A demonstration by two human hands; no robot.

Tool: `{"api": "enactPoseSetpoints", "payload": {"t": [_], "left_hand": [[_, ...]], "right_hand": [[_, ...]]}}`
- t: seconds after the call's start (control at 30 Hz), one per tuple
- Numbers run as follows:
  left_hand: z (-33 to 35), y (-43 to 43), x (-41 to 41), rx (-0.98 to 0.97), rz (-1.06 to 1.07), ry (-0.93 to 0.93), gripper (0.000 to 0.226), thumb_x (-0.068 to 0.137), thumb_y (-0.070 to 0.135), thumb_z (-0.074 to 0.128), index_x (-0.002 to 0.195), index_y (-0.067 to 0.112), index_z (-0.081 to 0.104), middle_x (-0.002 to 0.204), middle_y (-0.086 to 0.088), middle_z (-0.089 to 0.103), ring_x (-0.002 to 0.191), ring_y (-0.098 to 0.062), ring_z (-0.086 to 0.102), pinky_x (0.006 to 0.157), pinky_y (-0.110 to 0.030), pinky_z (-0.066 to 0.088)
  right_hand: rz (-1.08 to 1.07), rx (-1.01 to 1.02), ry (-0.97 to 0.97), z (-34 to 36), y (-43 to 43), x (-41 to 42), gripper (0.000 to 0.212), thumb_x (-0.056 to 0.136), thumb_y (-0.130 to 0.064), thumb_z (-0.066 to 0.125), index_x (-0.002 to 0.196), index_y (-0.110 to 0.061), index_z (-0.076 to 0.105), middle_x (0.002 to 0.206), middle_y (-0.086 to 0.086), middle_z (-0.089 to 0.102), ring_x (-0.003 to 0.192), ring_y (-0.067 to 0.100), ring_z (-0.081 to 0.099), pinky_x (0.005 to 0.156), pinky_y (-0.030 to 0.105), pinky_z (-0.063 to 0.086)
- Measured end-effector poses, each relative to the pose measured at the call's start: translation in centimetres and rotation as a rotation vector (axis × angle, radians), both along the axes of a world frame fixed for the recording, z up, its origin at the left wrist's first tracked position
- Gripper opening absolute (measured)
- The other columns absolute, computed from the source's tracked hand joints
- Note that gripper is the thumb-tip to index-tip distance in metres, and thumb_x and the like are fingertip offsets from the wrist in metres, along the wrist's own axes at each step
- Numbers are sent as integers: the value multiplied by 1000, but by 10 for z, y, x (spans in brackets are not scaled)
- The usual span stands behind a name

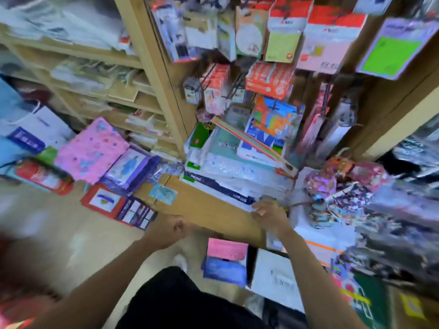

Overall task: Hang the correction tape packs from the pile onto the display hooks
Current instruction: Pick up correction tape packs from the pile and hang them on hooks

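Observation:
The whole view is motion-blurred. A pile of small colourful packs (332, 198) lies low on the right, beside stacked paper reams. My right hand (270, 216) is stretched out at the pile's left edge, fingers curled just under a small colourful pack (268, 199); the blur hides whether it grips it. My left hand (169, 230) hovers lower left of that over the floor, fingers curled in, with nothing visible in it. Display hooks (237, 85) stick out of the brown panel above, with orange-and-white packs (269, 79) hanging on them.
Stacked paper reams (237, 172) with a long striped box on top stand under the hooks. Wooden shelves of paper goods (99, 91) fill the left. Pink and purple packets (95, 150) lean on the floor. A pink-and-blue box (225, 260) and a white bag (275, 276) sit near my legs.

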State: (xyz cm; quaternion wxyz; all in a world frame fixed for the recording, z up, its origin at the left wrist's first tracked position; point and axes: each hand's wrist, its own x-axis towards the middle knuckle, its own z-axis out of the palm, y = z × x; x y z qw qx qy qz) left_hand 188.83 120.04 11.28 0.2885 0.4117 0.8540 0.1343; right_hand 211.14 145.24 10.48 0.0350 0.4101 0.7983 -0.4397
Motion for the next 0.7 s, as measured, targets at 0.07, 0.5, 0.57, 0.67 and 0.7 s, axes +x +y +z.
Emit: {"api": "enactPoseSetpoints", "payload": {"t": [0.07,0.5,0.57,0.67,0.7], "left_hand": [[-18,-23,-8,-64,34,-10,33,80,51,65,89,20,74,87,2,70,80,-8,59,62,-8,35],[-104,-185,-204,-226,146,-328,4,86,34,68,87,32,71,93,15,71,92,-13,65,78,-27,46],[-104,-207,-235,-210,148,-347,7,86,35,69,81,39,65,89,18,68,89,-10,64,76,-26,45],[-107,-224,-268,-169,221,-349,12,85,36,70,78,43,62,86,17,68,89,-12,66,78,-29,49],[-110,-227,-276,-168,257,-360,16,85,32,71,77,43,61,86,16,68,88,-13,66,77,-29,48]], "right_hand": [[-55,-32,-70,-22,-32,-6,13,86,-26,69,98,-26,74,101,0,74,101,17,67,73,19,39],[-31,-250,-338,-100,-207,-183,17,83,-18,62,97,-10,68,80,9,70,71,29,64,67,37,52],[-14,-281,-346,-97,-225,-221,15,85,-15,62,98,-14,69,78,8,71,70,26,66,64,26,50],[-73,-314,-323,-100,-236,-269,14,86,-9,64,95,-19,67,74,5,67,56,15,59,50,15,45],[-82,-325,-314,-104,-236,-283,13,85,-10,65,91,-21,67,78,8,69,56,15,60,52,15,48]]}}
